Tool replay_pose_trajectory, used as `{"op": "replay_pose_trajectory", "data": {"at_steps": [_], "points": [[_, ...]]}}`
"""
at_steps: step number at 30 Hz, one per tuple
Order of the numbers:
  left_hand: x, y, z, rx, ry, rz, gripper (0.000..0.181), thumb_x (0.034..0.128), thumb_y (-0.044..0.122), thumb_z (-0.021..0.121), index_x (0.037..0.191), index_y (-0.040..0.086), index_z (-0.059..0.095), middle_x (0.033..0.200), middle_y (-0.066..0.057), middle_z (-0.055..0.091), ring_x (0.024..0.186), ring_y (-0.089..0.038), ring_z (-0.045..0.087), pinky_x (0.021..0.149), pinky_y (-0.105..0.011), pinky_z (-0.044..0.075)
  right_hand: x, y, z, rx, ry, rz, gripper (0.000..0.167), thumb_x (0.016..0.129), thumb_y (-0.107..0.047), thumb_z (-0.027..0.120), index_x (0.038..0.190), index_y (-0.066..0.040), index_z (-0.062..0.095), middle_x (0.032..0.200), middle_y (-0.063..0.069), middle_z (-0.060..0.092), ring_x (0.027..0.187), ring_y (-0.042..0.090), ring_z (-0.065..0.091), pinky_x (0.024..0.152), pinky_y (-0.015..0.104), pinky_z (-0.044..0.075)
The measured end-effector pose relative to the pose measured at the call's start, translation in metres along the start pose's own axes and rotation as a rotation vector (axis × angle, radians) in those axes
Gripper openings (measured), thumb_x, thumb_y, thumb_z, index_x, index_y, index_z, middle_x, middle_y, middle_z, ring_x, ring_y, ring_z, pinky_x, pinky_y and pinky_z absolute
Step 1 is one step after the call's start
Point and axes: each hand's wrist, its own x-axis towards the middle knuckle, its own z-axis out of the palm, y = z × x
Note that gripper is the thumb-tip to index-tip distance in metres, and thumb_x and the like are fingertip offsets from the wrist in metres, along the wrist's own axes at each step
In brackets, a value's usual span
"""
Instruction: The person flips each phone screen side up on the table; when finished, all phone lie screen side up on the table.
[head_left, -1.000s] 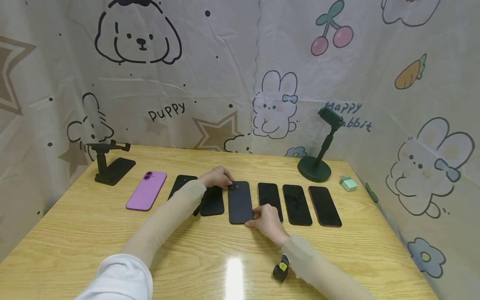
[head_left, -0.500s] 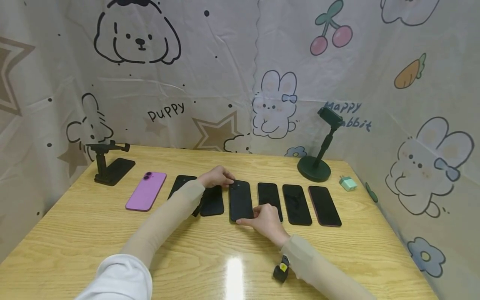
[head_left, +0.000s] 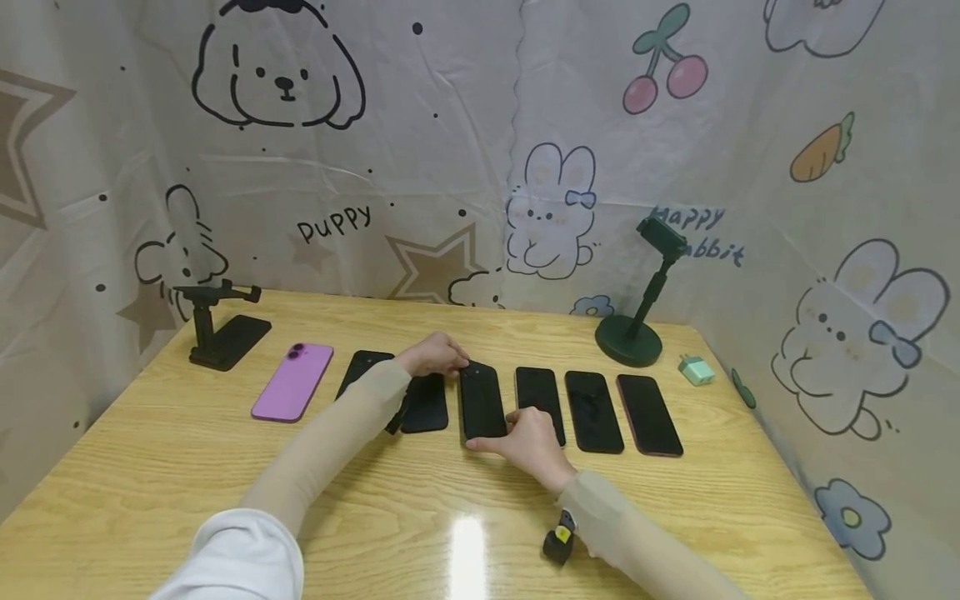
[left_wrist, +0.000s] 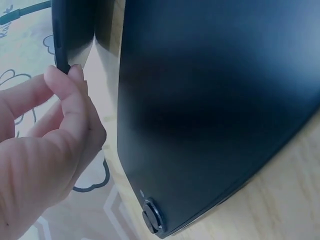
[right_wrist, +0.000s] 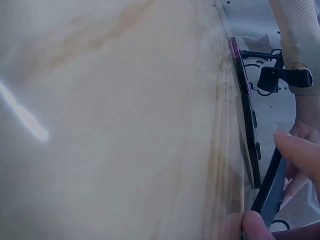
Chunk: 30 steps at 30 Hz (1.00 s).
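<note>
A dark phone [head_left: 482,402] in the middle of the row is held at both ends, tilted up along one side. The left hand [head_left: 437,355] pinches its far upper-left corner; in the left wrist view the left hand [left_wrist: 55,135] has thumb and finger on the corner of that phone [left_wrist: 75,30]. At its near end the right hand [head_left: 531,443] grips the lower-right corner, thumb along the bottom edge. The right wrist view shows the right hand's fingers [right_wrist: 300,155] on the raised phone [right_wrist: 270,192]. Beside it lies another dark phone [head_left: 426,404], partly behind the left sleeve.
Left of these lie a pink phone [head_left: 292,383], a dark phone [head_left: 367,362] and a black stand [head_left: 225,342]. To the right are three phones, [head_left: 537,392] the nearest, then a green stand [head_left: 628,340] and a mint charger [head_left: 697,369]. A printed curtain hangs behind the table.
The middle phone has gone from lying flat to tilted, one long side raised. The right thumb has moved left along its near edge, while the left hand has stayed at the far corner.
</note>
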Motion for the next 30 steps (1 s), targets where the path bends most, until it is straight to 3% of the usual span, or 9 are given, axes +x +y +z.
{"op": "replay_pose_trajectory", "data": {"at_steps": [4, 7, 9, 12, 16, 20, 24, 30], "points": [[0.002, 0.000, 0.000, -0.021, 0.003, 0.025, 0.028, 0.0937, 0.003, 0.056, 0.117, -0.012, 0.062, 0.083, -0.005, 0.062, 0.058, -0.007, 0.053, 0.059, -0.018, 0.048, 0.000, 0.001, -0.001, 0.007, -0.003, -0.004, 0.062, 0.064, -0.055, 0.083, 0.086, 0.001, 0.068, 0.045, -0.005, 0.031, 0.040, 0.008, 0.022, 0.042, 0.022, 0.020], [0.003, -0.002, 0.000, -0.037, -0.008, 0.054, 0.029, 0.0934, 0.004, 0.057, 0.117, -0.012, 0.062, 0.083, -0.004, 0.063, 0.060, -0.007, 0.053, 0.061, -0.019, 0.048, -0.001, 0.001, -0.002, -0.012, 0.011, -0.016, 0.070, 0.064, -0.057, 0.083, 0.100, 0.002, 0.071, 0.059, -0.002, 0.055, 0.048, 0.006, 0.040, 0.046, 0.022, 0.033], [0.003, -0.004, 0.000, -0.049, -0.019, 0.068, 0.030, 0.0939, 0.005, 0.056, 0.119, -0.012, 0.061, 0.089, -0.007, 0.064, 0.063, -0.007, 0.055, 0.065, -0.020, 0.050, -0.001, 0.001, -0.003, -0.026, 0.017, -0.029, 0.076, 0.064, -0.057, 0.082, 0.111, 0.002, 0.069, 0.076, 0.004, 0.067, 0.059, 0.007, 0.053, 0.053, 0.023, 0.044], [0.003, -0.007, 0.000, -0.075, -0.038, 0.087, 0.033, 0.0959, 0.006, 0.055, 0.123, -0.012, 0.058, 0.108, -0.015, 0.065, 0.074, -0.009, 0.058, 0.075, -0.022, 0.052, -0.003, 0.002, -0.004, -0.033, 0.024, -0.055, 0.076, 0.067, -0.057, 0.080, 0.114, 0.002, 0.068, 0.094, 0.012, 0.072, 0.074, 0.012, 0.065, 0.061, 0.027, 0.053], [0.003, -0.010, -0.001, -0.144, -0.084, 0.104, 0.037, 0.0987, 0.007, 0.051, 0.131, -0.012, 0.051, 0.133, -0.025, 0.054, 0.104, -0.018, 0.061, 0.096, -0.030, 0.050, -0.005, 0.004, -0.005, -0.004, 0.026, -0.087, 0.070, 0.073, -0.055, 0.077, 0.114, 0.000, 0.068, 0.096, 0.013, 0.073, 0.080, 0.017, 0.069, 0.065, 0.031, 0.056], [0.003, -0.010, -0.003, -0.235, -0.163, 0.085, 0.041, 0.1001, 0.006, 0.048, 0.138, -0.011, 0.043, 0.142, -0.027, 0.044, 0.127, -0.032, 0.049, 0.108, -0.039, 0.040, -0.008, 0.006, -0.008, 0.039, -0.001, -0.108, 0.066, 0.079, -0.052, 0.073, 0.120, -0.002, 0.066, 0.088, 0.009, 0.074, 0.074, 0.014, 0.069, 0.066, 0.031, 0.057], [0.002, -0.008, -0.004, -0.269, -0.212, 0.037, 0.044, 0.1010, 0.007, 0.046, 0.142, -0.006, 0.038, 0.144, -0.024, 0.041, 0.132, -0.034, 0.044, 0.110, -0.041, 0.036, -0.011, 0.009, -0.009, 0.073, -0.037, -0.133, 0.065, 0.083, -0.051, 0.069, 0.127, -0.003, 0.061, 0.081, 0.005, 0.074, 0.064, 0.008, 0.067, 0.061, 0.026, 0.054], [0.004, -0.005, 0.003, -0.270, -0.205, -0.007, 0.045, 0.1016, 0.016, 0.047, 0.142, 0.000, 0.039, 0.140, -0.021, 0.045, 0.130, -0.033, 0.047, 0.109, -0.043, 0.038, -0.013, 0.013, -0.008, 0.118, -0.051, -0.179, 0.061, 0.088, -0.049, 0.063, 0.133, -0.008, 0.058, 0.086, 0.005, 0.075, 0.067, 0.007, 0.068, 0.053, 0.023, 0.049]]}}
